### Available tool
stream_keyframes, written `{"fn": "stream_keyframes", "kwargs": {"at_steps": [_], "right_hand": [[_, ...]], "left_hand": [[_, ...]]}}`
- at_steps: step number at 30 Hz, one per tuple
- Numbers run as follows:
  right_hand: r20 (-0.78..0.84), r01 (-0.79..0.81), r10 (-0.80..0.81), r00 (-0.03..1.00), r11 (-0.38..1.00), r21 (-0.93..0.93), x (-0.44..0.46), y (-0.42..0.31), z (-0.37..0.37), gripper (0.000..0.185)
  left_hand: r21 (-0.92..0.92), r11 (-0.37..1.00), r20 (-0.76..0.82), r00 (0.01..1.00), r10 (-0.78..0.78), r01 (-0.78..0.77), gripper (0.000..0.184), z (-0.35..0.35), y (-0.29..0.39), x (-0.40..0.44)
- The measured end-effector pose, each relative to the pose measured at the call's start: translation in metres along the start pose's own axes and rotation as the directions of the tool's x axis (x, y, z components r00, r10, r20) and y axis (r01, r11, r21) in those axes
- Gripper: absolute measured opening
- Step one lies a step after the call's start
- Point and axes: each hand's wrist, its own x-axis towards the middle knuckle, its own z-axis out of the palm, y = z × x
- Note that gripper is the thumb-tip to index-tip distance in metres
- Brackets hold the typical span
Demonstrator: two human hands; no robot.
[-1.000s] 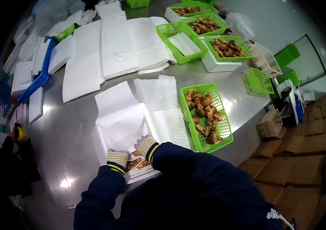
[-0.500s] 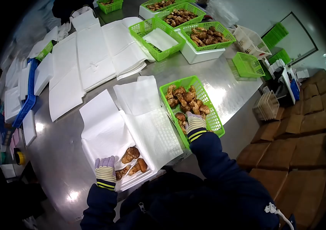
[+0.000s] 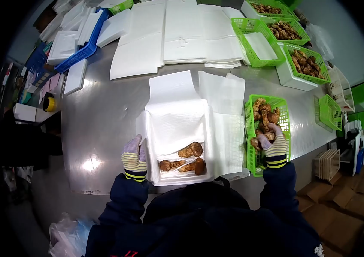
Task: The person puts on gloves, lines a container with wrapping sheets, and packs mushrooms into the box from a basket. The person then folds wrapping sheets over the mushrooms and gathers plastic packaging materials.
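A white foam box (image 3: 210, 145) lined with white paper (image 3: 175, 128) stands in front of me, with three brown mushrooms (image 3: 190, 150) at its near end. My left hand (image 3: 135, 156), in a striped knit glove, rests against the box's left wall, its fingers stretched out and holding nothing. To the right, a green plastic basket (image 3: 287, 115) contains several more mushrooms (image 3: 264, 110). Inside it, my gloved right hand (image 3: 275, 144) has its thumb and fingers around a mushroom (image 3: 269, 135); the palm side is partly hidden.
White paper sheets (image 3: 222, 141) lie between box and basket. Wide white sheets (image 3: 184, 34) cover the table's far side. At back right stand green baskets of mushrooms (image 3: 306, 64); a blue crate (image 3: 88, 48) holding foam pieces is at back left. Cardboard boxes (image 3: 340, 205) lie at lower right.
My view has turned and shifted, so the box now appears upright and central. The right hand's fingers have come around a mushroom in the basket. My left hand stays by the box's left wall.
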Motion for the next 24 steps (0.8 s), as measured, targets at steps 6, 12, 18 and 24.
{"fn": "stream_keyframes", "kwargs": {"at_steps": [6,12,18,24], "right_hand": [[0.641,-0.132,0.089,0.762,0.991,0.019,0.001,-0.062,0.174,0.038],[0.793,0.431,0.145,0.591,0.774,-0.463,-0.001,-0.079,0.236,0.049],[0.797,0.658,0.077,0.599,0.520,-0.545,0.010,-0.058,0.204,0.025],[0.820,0.803,-0.170,0.547,0.381,-0.457,-0.014,-0.005,0.213,0.021]], "left_hand": [[-0.091,0.996,-0.061,0.998,0.009,-0.014,0.028,0.020,0.014,0.007],[-0.030,0.997,-0.022,0.998,0.067,-0.068,0.031,0.015,0.014,0.006],[0.156,0.944,0.258,0.934,0.245,-0.291,0.037,0.040,0.029,0.010],[0.327,0.869,0.632,0.770,0.092,-0.372,0.019,0.092,0.031,0.002]]}}
